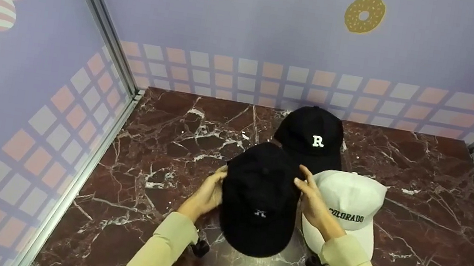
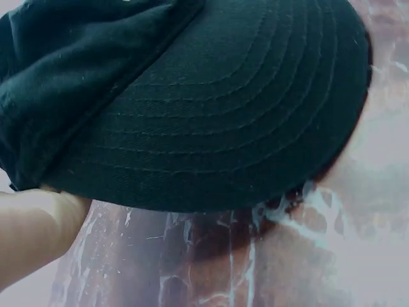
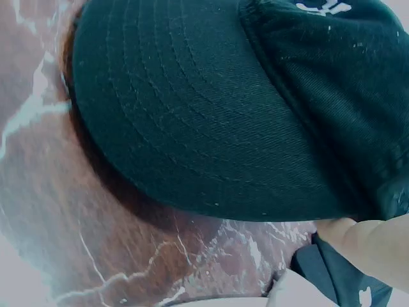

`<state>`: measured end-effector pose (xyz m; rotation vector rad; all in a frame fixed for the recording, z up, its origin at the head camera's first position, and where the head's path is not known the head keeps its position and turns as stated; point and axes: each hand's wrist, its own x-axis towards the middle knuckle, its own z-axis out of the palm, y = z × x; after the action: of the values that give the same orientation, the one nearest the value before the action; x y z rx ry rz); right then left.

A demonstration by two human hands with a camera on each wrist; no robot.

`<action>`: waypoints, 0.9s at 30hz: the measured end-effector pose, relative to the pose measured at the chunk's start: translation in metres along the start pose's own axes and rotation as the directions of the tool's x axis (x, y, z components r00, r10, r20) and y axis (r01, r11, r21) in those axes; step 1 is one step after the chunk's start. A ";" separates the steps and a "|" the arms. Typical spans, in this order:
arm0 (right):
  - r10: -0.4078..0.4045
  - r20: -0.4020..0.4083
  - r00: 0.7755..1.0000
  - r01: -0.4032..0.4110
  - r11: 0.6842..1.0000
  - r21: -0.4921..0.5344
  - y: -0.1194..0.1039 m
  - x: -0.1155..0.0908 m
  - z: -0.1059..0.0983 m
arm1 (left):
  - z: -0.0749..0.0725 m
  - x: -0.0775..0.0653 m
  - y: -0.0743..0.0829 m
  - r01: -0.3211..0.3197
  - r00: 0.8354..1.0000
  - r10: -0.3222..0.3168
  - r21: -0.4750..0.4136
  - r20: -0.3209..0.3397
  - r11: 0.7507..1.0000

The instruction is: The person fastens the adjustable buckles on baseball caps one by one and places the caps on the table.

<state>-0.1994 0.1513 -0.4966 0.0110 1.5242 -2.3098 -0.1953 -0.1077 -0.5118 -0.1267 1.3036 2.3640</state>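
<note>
A black baseball cap (image 1: 261, 183) with a small white emblem is held between both hands, its brim toward the person. My left hand (image 1: 208, 193) grips the cap's left side, and my right hand (image 1: 314, 206) grips its right side. In the left wrist view the curved, stitched brim (image 2: 243, 121) hangs over the marbled surface and casts a shadow there. The fingers under the cap are largely hidden. From the right wrist view, the brim (image 3: 192, 121) and part of the white emblem (image 3: 324, 7) show, with the right hand (image 3: 367, 246) at the cap's edge.
A second black cap (image 1: 309, 134) marked with a white R lies behind, near the back wall. The white cap (image 1: 349, 201) lettered COLORADO rests to the right, partly behind the right forearm. Patterned panels (image 1: 243, 26) enclose the dark red marbled surface (image 1: 158, 159).
</note>
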 end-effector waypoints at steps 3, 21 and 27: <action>-0.040 0.007 0.999 0.041 0.989 -0.140 0.001 0.001 0.002 | 0.007 -0.003 0.001 -0.022 0.999 0.030 0.172 -0.043 0.985; -0.187 -0.132 0.973 0.091 0.844 -0.529 0.019 0.010 0.017 | 0.001 -0.001 -0.013 -0.207 0.951 0.309 0.809 0.033 0.550; -0.294 -0.131 0.947 0.153 0.770 -0.619 0.020 0.014 0.020 | 0.005 -0.001 -0.009 -0.209 0.921 0.389 0.876 0.027 0.434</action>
<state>-0.2021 0.1228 -0.5092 -0.0912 2.4448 -1.9157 -0.1899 -0.1000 -0.5161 0.2416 2.6561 1.6123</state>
